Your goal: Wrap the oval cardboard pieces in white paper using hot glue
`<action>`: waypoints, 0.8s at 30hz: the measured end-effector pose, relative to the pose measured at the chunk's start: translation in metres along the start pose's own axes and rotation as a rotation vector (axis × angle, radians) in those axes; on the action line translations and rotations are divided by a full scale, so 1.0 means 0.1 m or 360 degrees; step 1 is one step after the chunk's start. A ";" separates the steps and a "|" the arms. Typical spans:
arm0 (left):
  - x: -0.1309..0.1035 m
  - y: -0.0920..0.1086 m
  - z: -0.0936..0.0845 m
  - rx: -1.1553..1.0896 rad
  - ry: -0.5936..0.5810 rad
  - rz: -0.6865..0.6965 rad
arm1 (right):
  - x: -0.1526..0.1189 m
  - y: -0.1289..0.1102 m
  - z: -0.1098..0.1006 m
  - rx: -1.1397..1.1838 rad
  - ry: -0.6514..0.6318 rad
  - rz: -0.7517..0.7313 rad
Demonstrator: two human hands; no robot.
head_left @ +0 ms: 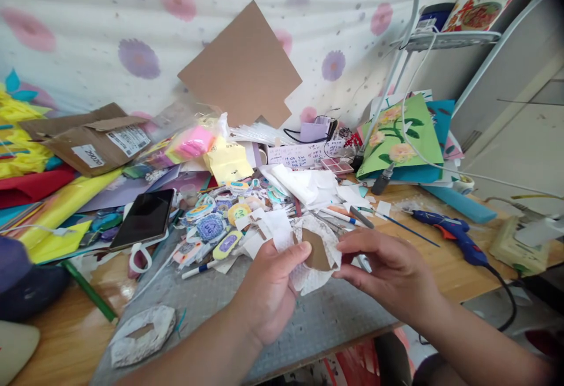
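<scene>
Both hands met over the grey cutting mat (264,315) at the near edge of the wooden surface (445,268). Left hand (268,292) was curled, its thumb pressed onto a small brown cardboard cut-out backed by white crinkled paper (318,251), so it had hold of that piece from the left. Right hand (388,268) was loosely closed, its fingertips pinching the paper's right edge. The piece was held just above the mat, not resting on it.

Risks, as I judged them: the thin white paper looked flimsy, and opposing pulls from the two hands could have torn it or peeled it away from the cardboard. The blue hot-glue gun (458,236) lay near the right hand with its cord trailing off the edge; a sleeve or wrist could have caught the cord or brushed the nozzle. The heap of small coloured stickers and paper scraps (220,227) lay just beyond the hands, so a dropped piece could have been lost among them. The black smartphone (143,218) sat tilted on clutter and might have slid.
</scene>
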State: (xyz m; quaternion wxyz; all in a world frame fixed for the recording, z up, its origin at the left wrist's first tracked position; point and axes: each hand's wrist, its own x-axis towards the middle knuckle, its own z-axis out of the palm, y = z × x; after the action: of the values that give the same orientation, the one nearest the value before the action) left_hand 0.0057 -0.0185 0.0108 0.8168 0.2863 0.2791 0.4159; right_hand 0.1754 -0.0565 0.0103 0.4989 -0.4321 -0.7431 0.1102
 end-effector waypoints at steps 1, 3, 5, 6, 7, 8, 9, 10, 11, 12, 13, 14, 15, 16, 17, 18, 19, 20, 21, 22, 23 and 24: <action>0.00 0.00 0.00 0.0022 0.0002 0.0007 | -0.01 0.00 0.01 0.0057 0.0002 0.0084; 0.00 0.00 -0.01 0.0067 0.0016 0.0022 | -0.01 0.00 0.02 0.0217 0.0004 0.0270; 0.00 0.00 -0.01 0.0085 0.0024 0.0048 | 0.01 -0.01 0.03 0.0418 0.0002 0.0471; 0.00 -0.01 -0.01 0.0086 0.0030 0.0071 | 0.03 -0.02 0.04 0.0506 -0.0006 0.0576; 0.01 -0.01 -0.01 0.0089 0.0034 0.0095 | 0.05 -0.04 0.05 0.0576 -0.0024 0.0679; 0.01 -0.01 -0.01 0.0098 0.0032 0.0115 | 0.06 -0.05 0.05 0.0630 -0.0043 0.0769; 0.02 -0.01 -0.01 0.0115 0.0026 0.0131 | 0.08 -0.07 0.06 0.0674 -0.0063 0.0845; 0.02 -0.02 -0.01 0.0134 0.0021 0.0147 | 0.10 -0.08 0.07 0.0711 -0.0080 0.0908; 0.02 -0.02 -0.01 0.0152 0.0016 0.0164 | 0.11 -0.09 0.07 0.0743 -0.0092 0.0957; 0.03 -0.03 -0.01 0.0165 0.0016 0.0180 | 0.11 -0.09 0.08 0.0770 -0.0098 0.0989; 0.03 -0.03 -0.01 0.0172 0.0024 0.0194 | 0.11 -0.09 0.08 0.0789 -0.0100 0.1009; 0.03 -0.04 -0.01 0.0172 0.0037 0.0200 | 0.11 -0.08 0.09 0.0797 -0.0101 0.1023; 0.04 -0.04 -0.01 0.0168 0.0056 0.0195 | 0.10 -0.07 0.08 0.0797 -0.0109 0.1032; 0.04 -0.04 -0.02 0.0164 0.0075 0.0176 | 0.10 -0.06 0.08 0.0796 -0.0125 0.1033; 0.04 -0.05 -0.02 0.0157 0.0093 0.0155 | 0.09 -0.04 0.06 0.0800 -0.0157 0.1023; 0.04 -0.05 -0.02 0.0149 0.0102 0.0135 | 0.08 -0.02 0.05 0.0814 -0.0201 0.1009; 0.04 -0.04 -0.03 0.0141 0.0102 0.0115 | 0.07 -0.01 0.03 0.0839 -0.0250 0.0989; 0.04 -0.04 -0.03 0.0134 0.0096 0.0097 | 0.07 0.01 0.01 0.0867 -0.0292 0.0968; 0.04 -0.04 -0.03 0.0130 0.0086 0.0082 | 0.06 0.01 -0.01 0.0889 -0.0319 0.0952; 0.04 -0.04 -0.03 0.0126 0.0074 0.0073 | 0.06 0.02 -0.02 0.0898 -0.0326 0.0946; 0.04 -0.03 -0.03 0.0124 0.0066 0.0071 | 0.06 0.02 -0.03 0.0897 -0.0313 0.0950; 0.04 -0.03 -0.03 0.0125 0.0063 0.0071 | 0.06 0.01 -0.03 0.0890 -0.0289 0.0961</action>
State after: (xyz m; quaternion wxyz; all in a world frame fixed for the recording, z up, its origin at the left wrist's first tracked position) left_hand 0.0075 -0.0159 0.0054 0.7898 0.3162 0.3048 0.4282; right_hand 0.1775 -0.0520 0.0153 0.4746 -0.4670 -0.5655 0.4866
